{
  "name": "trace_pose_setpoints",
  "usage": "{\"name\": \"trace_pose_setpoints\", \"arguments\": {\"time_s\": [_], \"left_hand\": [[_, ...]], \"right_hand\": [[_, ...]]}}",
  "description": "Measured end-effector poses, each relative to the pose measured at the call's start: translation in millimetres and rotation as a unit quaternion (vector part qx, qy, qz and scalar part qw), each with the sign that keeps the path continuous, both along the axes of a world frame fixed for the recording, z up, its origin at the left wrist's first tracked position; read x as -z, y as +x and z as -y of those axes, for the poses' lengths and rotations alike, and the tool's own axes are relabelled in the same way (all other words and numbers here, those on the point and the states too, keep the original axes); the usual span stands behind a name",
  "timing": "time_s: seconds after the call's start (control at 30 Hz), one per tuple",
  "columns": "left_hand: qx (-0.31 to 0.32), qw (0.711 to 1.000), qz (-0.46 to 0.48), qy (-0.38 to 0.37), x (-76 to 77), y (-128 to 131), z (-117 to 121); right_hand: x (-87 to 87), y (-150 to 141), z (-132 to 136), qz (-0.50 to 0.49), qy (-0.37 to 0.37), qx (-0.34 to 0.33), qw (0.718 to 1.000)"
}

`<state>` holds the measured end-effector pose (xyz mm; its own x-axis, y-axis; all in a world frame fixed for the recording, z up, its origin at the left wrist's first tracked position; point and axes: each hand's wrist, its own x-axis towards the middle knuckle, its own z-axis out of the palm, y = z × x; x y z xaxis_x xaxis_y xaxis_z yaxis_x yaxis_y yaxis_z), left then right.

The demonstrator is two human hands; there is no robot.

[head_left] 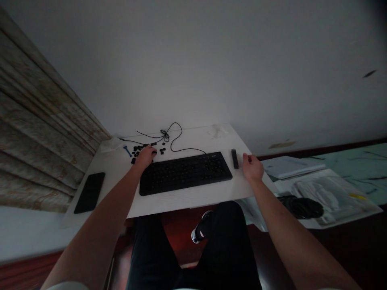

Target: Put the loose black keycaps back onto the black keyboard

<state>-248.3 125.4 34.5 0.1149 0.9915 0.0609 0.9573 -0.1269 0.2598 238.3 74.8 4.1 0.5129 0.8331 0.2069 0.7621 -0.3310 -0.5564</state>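
A black keyboard lies across the white table in front of me. Off its upper left corner, my left hand is closed in a pinch, with a small black keycap at the fingertips. Loose black keycaps are scattered around and behind that hand, several of them in a pile. A blue tool rests left of the pile. My right hand is curled closed by the table's right edge; what its fingers hold, if anything, is too dark to tell. Just left of it is a narrow black block.
A thin black cable loops behind the keyboard. A black phone lies at the table's left. Clear plastic sits in the back left corner. Right of the table are papers and a dark bundled object. A curtain hangs at left.
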Motion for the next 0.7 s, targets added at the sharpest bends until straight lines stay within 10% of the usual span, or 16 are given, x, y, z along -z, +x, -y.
{"name": "trace_pose_setpoints", "arguments": {"time_s": [0.5, 0.7], "left_hand": [[-0.069, 0.998, -0.001, 0.012, -6.2, -4, 7], [-0.203, 0.934, 0.281, 0.085, -15.7, 7, 11]], "right_hand": [[2.2, 2, -1, -0.001, 0.002, 0.003, 1.000], [1.9, 2, -1, 0.000, -0.003, 0.007, 1.000]]}}
